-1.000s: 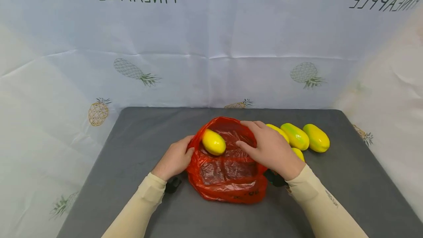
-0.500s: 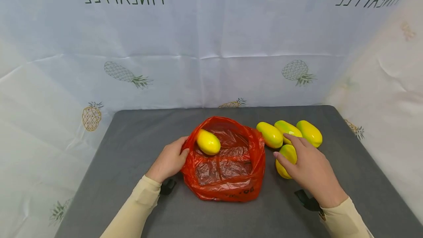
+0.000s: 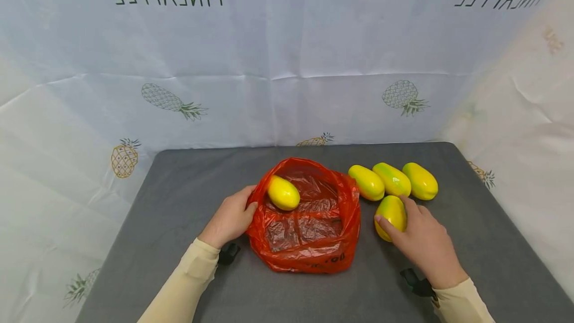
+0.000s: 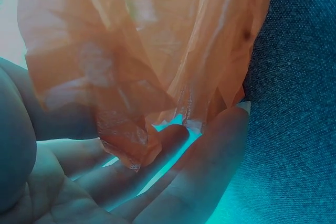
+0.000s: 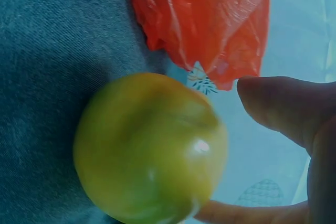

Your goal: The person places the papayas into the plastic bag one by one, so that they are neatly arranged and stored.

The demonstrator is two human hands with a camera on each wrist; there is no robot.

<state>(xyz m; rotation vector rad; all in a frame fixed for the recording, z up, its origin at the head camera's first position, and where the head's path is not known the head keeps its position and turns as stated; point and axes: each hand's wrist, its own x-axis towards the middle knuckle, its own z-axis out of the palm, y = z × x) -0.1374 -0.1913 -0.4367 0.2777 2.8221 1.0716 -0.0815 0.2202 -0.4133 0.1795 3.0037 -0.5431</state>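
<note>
The right hand curls its fingers round a yellow-green oval plastic fruit on the grey worktop, just right of the red plastic bag; its long axis runs toward the backdrop. The left hand pinches the bag's rim.

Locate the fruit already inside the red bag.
In the head view, the yellow fruit lies in the red bag's far-left corner, near the left hand.
</note>
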